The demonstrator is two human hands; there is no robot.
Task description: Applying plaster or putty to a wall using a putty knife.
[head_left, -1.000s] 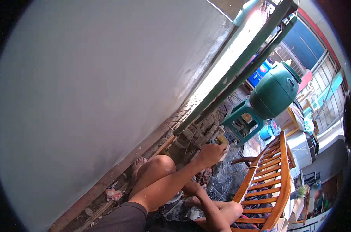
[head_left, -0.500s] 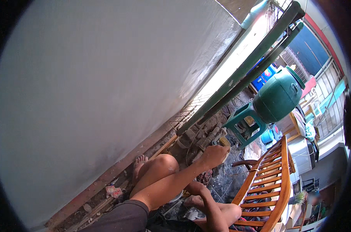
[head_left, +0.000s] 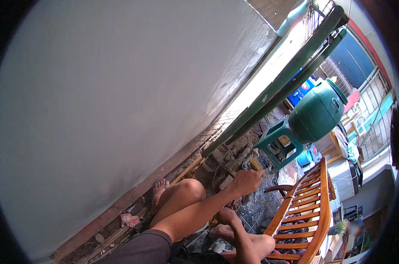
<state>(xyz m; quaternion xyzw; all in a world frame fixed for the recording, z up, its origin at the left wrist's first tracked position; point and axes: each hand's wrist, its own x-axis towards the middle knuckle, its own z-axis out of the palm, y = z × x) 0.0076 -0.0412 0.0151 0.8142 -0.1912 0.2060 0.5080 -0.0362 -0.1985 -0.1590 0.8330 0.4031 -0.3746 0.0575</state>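
Note:
My left hand (head_left: 248, 181) is stretched out beyond my bent knee, its fingers curled closed. Just past the fingers shows a small yellowish-brown piece (head_left: 255, 164); it seems to be in the grip, though its kind is unclear. Close to my body, between my legs, my right hand (head_left: 226, 216) is bent into a closed shape, and whatever it may hold is hidden. Part of a pale rounded rim (head_left: 202, 227) peeks out beside it, mostly covered by my left forearm. A smooth grey wall (head_left: 107, 101) rises along my left side.
Rubble and pipe-like pieces (head_left: 237, 165) lie ahead on the floor. Beyond them a green barrel (head_left: 318, 110) rests on a green plastic stool (head_left: 276, 141). Long green beams (head_left: 274, 90) lean diagonally. A slatted wooden bench (head_left: 303, 211) stands at right. A crumpled red-and-white wrapper (head_left: 129, 219) lies by the wall.
My left hand has shifted and turned slightly, and the yellowish-brown piece shows more plainly past the fingers. The right hand has moved slightly; the view has tilted a little.

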